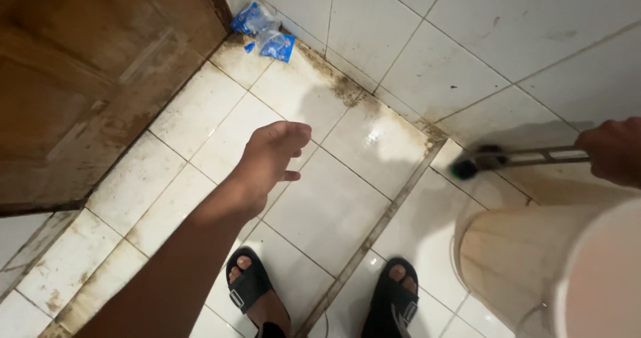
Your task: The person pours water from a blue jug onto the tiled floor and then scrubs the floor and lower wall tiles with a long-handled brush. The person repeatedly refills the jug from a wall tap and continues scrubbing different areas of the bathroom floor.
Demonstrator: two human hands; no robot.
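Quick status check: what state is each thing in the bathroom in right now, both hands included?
Left hand: empty, fingers loosely curled, held out over the floor.
Right hand: closed on the brush handle.
Brush: head down at the foot of the wall.
Floor: wet, grimy along the grout and edges.
Door: stained, dirty at the bottom.
Wrappers: crumpled in the corner.
Sandals: on both feet.

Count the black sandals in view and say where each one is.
2. The left sandal is on the tiled floor at bottom centre, left of the floor step; the right sandal is just right of it, beside the pale bucket. Both are cut off by the frame's bottom edge.
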